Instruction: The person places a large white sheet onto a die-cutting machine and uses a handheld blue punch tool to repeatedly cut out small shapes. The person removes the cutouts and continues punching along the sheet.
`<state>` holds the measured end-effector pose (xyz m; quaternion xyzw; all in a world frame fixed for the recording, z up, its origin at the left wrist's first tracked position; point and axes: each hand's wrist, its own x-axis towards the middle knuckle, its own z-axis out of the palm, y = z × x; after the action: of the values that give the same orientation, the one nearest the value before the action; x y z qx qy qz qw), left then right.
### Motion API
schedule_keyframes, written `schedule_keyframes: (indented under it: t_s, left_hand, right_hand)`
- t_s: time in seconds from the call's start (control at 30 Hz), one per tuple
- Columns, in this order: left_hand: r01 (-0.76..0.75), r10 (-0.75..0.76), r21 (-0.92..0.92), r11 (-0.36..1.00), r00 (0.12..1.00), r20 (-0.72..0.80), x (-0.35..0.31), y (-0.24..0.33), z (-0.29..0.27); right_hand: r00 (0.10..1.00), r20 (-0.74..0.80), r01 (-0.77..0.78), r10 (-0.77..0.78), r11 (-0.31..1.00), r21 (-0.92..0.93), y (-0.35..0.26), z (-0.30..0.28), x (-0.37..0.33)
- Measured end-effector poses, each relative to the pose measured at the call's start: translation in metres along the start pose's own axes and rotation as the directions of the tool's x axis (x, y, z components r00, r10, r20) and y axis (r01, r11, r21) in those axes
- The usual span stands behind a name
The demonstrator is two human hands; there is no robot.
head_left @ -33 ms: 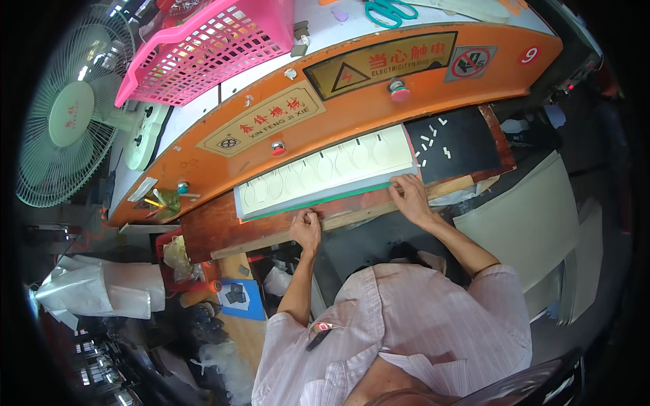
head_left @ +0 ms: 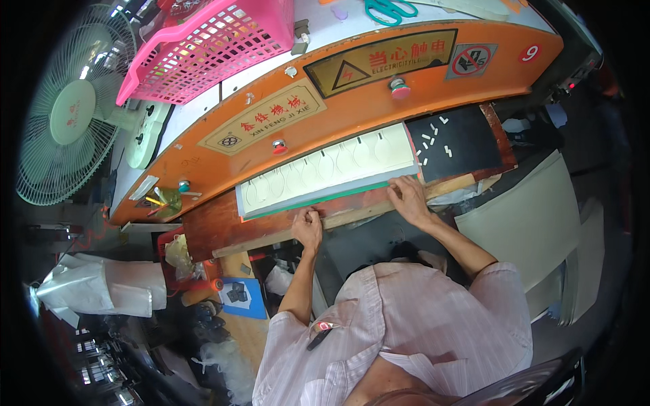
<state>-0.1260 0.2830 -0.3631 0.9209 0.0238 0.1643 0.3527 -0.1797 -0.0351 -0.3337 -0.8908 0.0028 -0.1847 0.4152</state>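
A long cream sheet with a row of looped outlines and short dark slots lies on a grey layer with a green front edge. This stack rests on a reddish-brown wooden board under the orange machine front. My right hand is at the stack's right front corner, fingers apart, fingertips touching the green edge. Farther left, my left hand rests at the board's front edge with its fingers curled in, just short of the stack. I see nothing held in it.
Small white pieces lie scattered on a black pad right of the stack. Red push buttons jut from the orange panel. A pink basket and teal scissors sit above. Large pale sheets stand at right; a fan is left.
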Motion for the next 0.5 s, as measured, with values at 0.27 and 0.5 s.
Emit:
schedule_keyframes:
  t_s: [0.27, 0.5]
  left_hand:
    - [0.046, -0.046, -0.02, 0.999, 0.998, 0.042, -0.008, -0.012, -0.003]
    - [0.025, -0.015, -0.068, 0.997, 0.99, 0.142, -0.046, -0.034, -0.018]
  right_hand:
    - [0.996, -0.086, -0.022, 0.029, 0.997, 0.08, -0.003, 0.041, -0.04]
    - [0.99, -0.068, -0.117, 0.124, 0.989, 0.091, -0.004, 0.052, -0.078]
